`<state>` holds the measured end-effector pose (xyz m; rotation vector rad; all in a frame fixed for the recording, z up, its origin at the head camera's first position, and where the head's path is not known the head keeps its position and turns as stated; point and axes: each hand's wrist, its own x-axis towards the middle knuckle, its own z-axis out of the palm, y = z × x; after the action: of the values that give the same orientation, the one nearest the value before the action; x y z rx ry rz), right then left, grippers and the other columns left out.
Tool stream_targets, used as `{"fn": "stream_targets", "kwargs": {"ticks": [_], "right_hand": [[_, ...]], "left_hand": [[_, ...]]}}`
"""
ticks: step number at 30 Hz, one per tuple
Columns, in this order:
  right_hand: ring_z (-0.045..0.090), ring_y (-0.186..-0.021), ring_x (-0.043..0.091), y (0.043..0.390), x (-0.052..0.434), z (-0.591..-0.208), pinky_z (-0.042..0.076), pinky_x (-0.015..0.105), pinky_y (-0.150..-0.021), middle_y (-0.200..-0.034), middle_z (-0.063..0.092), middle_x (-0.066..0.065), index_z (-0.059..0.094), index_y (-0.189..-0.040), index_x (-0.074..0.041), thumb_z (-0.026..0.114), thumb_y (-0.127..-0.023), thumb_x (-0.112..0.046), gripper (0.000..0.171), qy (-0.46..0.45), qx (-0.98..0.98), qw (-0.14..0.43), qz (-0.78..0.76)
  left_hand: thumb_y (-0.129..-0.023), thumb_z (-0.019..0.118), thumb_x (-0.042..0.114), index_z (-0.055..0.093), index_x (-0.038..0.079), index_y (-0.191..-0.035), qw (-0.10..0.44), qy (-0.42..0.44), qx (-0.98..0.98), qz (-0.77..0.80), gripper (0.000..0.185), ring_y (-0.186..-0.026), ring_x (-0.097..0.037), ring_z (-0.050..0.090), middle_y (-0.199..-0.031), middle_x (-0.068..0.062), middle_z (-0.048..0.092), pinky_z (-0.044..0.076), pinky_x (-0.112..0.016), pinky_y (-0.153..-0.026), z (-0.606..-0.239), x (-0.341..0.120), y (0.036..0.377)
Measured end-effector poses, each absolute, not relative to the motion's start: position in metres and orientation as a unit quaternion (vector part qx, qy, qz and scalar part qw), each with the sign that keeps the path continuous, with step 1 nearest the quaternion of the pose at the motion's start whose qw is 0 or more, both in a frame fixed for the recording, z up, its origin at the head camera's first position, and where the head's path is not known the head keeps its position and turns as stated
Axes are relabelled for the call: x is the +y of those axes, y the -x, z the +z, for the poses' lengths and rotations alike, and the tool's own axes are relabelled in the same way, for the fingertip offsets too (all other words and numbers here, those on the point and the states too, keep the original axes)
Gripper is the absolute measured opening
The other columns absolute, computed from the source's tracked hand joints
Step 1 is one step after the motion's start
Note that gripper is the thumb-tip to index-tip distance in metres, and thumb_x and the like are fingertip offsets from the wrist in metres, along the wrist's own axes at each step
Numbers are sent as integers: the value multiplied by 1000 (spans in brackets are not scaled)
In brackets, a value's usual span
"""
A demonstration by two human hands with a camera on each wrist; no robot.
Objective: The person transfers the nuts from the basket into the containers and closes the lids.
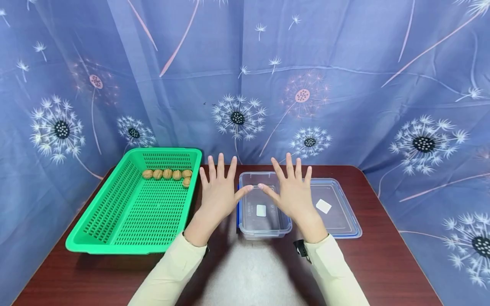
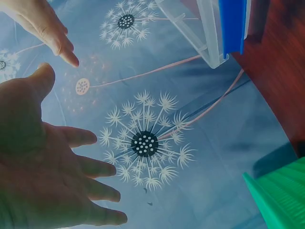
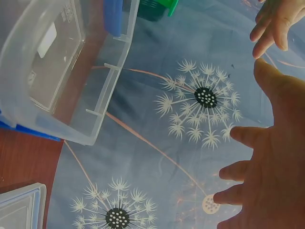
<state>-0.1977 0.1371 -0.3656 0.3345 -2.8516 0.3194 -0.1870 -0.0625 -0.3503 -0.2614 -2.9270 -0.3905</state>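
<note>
Nearest the camera, two cream sleeves lead up to the left hand (image 1: 217, 196) and the right hand (image 1: 294, 195), both raised palm-down with fingers straight and spread, holding nothing; the thumb tips nearly meet. Directly beneath the thumbs and the right palm sits the clear rectangular plastic storage box (image 1: 263, 208) with blue clips, open and seemingly empty, while its clear blue-rimmed lid (image 1: 334, 208) lies flat just outside the right hand's little finger. Beyond the left hand's little finger stands the green perforated plastic basket (image 1: 134, 208), with a small row of brown walnuts (image 1: 167, 174) along its far wall, level with the left fingertips. Judging from this, any reach towards the walnuts goes best with the left hand, which is closer, lifting clear of the basket's rim.
</note>
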Motion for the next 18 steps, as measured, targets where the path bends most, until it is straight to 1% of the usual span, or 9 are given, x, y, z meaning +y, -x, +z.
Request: {"fn": "stream_targets", "kwargs": {"ticks": [5, 10, 14, 18], "right_hand": [[5, -142, 47, 198, 139, -362, -3, 67, -111, -158, 10, 23, 22, -155, -20, 50, -90, -64, 83, -119, -976, 139, 120], [6, -143, 47, 199, 143, -361, -1, 67, -111, -158, 10, 22, 21, -155, -19, 50, -90, -63, 84, -121, -974, 141, 131], [7, -143, 47, 201, 146, -360, -2, 67, -111, -158, 10, 23, 20, -155, -17, 51, -91, -62, 84, -126, -971, 142, 143], [8, -143, 46, 205, 148, -360, -1, 66, -112, -158, 12, 23, 19, -155, -17, 49, -91, -62, 84, -127, -971, 135, 151]], "left_hand": [[-89, 49, 65, 17, 15, -155, 92, 91, -982, -136, 89, -144, -43, -8, -159, -21, 6, -3, -62, -113, -343, -62, 188], [-90, 48, 64, 16, 14, -155, 82, 87, -982, -143, 88, -144, -44, -2, -158, -23, 10, 0, -62, -114, -336, -64, 190], [-91, 46, 64, 14, 13, -156, 77, 83, -981, -157, 88, -144, -44, -1, -157, -24, 11, 1, -61, -114, -329, -68, 193], [-92, 43, 65, 13, 12, -156, 75, 82, -979, -174, 88, -144, -44, -3, -158, -25, 10, 0, -59, -115, -319, -73, 196]]}}
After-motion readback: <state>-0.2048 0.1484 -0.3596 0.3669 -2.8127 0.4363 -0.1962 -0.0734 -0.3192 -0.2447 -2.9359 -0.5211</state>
